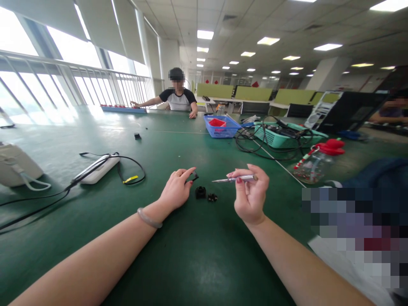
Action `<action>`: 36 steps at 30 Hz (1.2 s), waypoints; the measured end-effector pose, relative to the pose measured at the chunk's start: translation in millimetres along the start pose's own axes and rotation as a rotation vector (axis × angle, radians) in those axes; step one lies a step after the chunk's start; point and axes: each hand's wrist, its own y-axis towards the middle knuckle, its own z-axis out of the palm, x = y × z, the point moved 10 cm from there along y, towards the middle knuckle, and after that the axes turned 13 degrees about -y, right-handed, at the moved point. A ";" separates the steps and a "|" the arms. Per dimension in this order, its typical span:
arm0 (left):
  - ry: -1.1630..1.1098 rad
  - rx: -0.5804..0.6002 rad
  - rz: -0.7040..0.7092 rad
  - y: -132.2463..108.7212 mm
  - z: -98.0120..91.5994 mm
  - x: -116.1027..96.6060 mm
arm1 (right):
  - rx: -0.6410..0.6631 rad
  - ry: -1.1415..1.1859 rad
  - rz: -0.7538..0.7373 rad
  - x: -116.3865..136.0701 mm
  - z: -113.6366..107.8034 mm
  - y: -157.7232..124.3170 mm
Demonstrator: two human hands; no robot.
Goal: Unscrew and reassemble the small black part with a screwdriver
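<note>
My left hand (176, 188) pinches a small black frame-like part (195, 175) between thumb and fingers, just above the green table (178, 255). In my right hand (251, 193) is a screwdriver (244, 178) with a pale, see-through handle; its thin metal tip points left toward the black part, with a gap between them. Between the hands, two small black pieces lie on the table: a larger housing-like piece (200, 192) and a smaller one with shiny metal bits (212, 197). Neither hand touches them.
Left are a white power strip (100, 168) and black cables. Ahead stand a blue basket (221, 129) and a green basket (277, 140) with cables. A red-capped bottle (315, 161) stands right. A person (178, 100) sits across the table, one hand near a blue tray (124, 109).
</note>
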 end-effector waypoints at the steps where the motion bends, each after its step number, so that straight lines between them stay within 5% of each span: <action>1: 0.054 0.002 -0.047 0.1 0.6 6.2 | -0.015 -0.006 0.041 -6.2 -2.0 1.4; 9: 0.208 0.117 -0.107 -7.1 10.5 8.5 | 0.026 -0.081 0.329 -56.2 -0.4 3.1; 14: 0.018 0.099 -0.038 -5.0 13.5 1.1 | 0.199 -0.029 0.327 -53.9 22.3 -3.5; 17: -0.080 0.193 0.052 -8.5 24.3 -15.4 | 0.241 0.027 0.281 -45.8 30.6 -5.7; 21: -0.031 0.365 0.153 -21.3 45.9 -40.2 | 0.181 0.088 0.276 -46.9 26.0 -3.9; 24: 0.011 0.380 0.185 -25.8 51.8 -49.2 | 0.078 0.138 0.316 -57.8 15.5 -1.9; 28: -0.012 0.373 0.191 -26.0 51.3 -49.9 | 0.009 0.120 0.340 -66.6 7.6 -2.0; 36: -0.007 0.382 0.127 -45.3 25.1 -39.1 | 0.128 0.028 0.208 -49.3 17.6 -2.8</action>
